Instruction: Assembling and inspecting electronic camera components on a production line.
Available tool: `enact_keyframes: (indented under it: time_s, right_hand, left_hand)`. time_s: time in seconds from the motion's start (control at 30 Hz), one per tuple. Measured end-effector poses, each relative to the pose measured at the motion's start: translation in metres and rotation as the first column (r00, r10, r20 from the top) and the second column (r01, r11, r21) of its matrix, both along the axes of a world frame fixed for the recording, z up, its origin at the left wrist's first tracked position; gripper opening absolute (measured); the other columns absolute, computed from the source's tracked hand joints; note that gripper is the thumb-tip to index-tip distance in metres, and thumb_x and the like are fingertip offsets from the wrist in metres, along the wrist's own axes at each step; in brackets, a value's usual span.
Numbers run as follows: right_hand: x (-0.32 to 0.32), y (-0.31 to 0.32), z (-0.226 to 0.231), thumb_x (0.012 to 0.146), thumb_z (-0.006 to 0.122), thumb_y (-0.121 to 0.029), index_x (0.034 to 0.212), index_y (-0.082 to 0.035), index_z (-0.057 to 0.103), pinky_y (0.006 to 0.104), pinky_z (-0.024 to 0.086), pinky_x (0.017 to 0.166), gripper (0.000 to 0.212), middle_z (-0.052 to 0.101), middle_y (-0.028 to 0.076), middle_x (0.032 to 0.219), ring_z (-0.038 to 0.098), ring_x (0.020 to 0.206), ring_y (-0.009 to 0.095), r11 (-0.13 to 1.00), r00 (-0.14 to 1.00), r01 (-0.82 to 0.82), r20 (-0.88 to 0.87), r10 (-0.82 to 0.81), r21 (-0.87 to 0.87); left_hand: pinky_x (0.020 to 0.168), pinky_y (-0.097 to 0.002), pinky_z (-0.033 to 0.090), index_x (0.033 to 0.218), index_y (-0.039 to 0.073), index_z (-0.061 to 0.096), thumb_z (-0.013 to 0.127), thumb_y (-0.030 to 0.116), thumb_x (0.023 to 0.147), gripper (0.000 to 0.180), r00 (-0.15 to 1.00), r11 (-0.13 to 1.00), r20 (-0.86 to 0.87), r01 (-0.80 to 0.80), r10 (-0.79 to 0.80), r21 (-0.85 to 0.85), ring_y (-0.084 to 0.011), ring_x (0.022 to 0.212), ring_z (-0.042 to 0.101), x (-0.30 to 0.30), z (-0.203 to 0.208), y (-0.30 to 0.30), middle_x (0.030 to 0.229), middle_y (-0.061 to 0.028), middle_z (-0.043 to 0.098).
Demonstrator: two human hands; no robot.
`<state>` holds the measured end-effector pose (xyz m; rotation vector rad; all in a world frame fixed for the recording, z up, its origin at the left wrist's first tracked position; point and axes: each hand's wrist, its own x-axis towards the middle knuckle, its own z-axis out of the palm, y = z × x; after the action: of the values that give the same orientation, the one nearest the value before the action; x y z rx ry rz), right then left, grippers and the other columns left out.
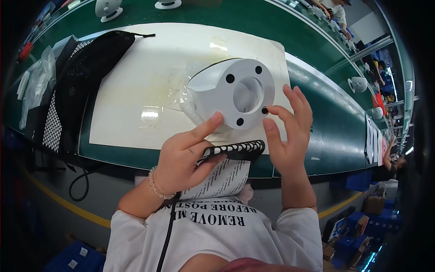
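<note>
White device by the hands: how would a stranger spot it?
On the green bench lies a cream sheet. Right of its middle, by the right hand, is the white device. Unlike the white units beyond, its ring base faces the camera, showing four black dots.

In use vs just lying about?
Apparently in use:
- white device
- black dots on its base, right hand at one
- black sheet, in left hand

Apparently lying about:
- black bag, left
- clear plastic beside it
</note>
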<state>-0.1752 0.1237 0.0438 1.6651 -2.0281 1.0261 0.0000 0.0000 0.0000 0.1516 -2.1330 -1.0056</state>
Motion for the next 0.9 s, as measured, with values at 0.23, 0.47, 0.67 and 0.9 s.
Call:
enact_keyframes:
  time_s: [0.23, 0.47, 0.67, 0.9]
  right_hand:
    - [0.014, 0.005, 0.002, 0.082, 0.057, -0.028, 0.111, -0.004, 0.055, 0.0372, 0.026, 0.095, 0.038, 0.049, 0.010, 0.121, 0.039, 0.117, 0.024, 0.984, 0.994, 0.074, -0.092, -0.059, 0.163]
    - [-0.014, -0.021, -0.012, 0.082, 0.059, -0.021, 0.114, -0.002, 0.046, 0.0262, 0.040, 0.082, 0.040, 0.055, 0.006, 0.101, 0.052, 0.093, 0.014, 0.935, 0.084, -0.274, 0.963, 0.255, -0.223]
    - [-0.065, -0.042, 0.010, 0.082, 0.055, -0.010, 0.105, 0.000, 0.048, 0.0275, 0.045, 0.076, 0.027, 0.057, 0.007, 0.092, 0.055, 0.085, 0.013, 0.883, 0.067, -0.126, 0.884, 0.463, -0.453]
    - [-0.224, -0.108, -0.054, 0.083, 0.050, -0.011, 0.094, -0.002, 0.057, 0.0347, 0.046, 0.076, 0.016, 0.058, 0.011, 0.094, 0.057, 0.083, 0.025, 0.935, 0.832, 0.349, -0.438, -0.341, -0.064]
  left_hand:
    - [0.058, -0.0273, 0.046, 0.068, 0.001, 0.054, 0.070, 0.007, 0.061, 0.018, 1.000, 1.000, 0.006, 0.000, 0.000, -0.021, -0.0221, 0.066, 0.058, 0.003, 0.002, -0.004, 0.125, -0.0121, 0.048]
    - [0.056, -0.0273, 0.046, 0.069, 0.002, 0.055, 0.072, 0.008, 0.060, 0.020, 0.996, 0.997, -0.076, 0.041, -0.036, 0.066, -0.0214, 0.065, 0.058, 0.002, 0.000, -0.003, 0.121, -0.0145, 0.051]
    - [0.058, -0.0274, 0.047, 0.074, 0.002, 0.056, 0.073, 0.005, 0.060, 0.022, 0.996, 0.999, -0.083, 0.034, -0.033, 0.002, -0.0186, 0.064, 0.059, 0.046, 0.002, -0.028, 0.102, -0.0160, 0.060]
    - [0.060, -0.0279, 0.049, 0.073, 0.000, 0.054, 0.073, 0.000, 0.059, 0.024, 0.988, 0.983, -0.006, -0.152, 0.153, 0.100, -0.0212, 0.067, 0.060, 0.061, 0.005, -0.045, 0.092, -0.0167, 0.061]
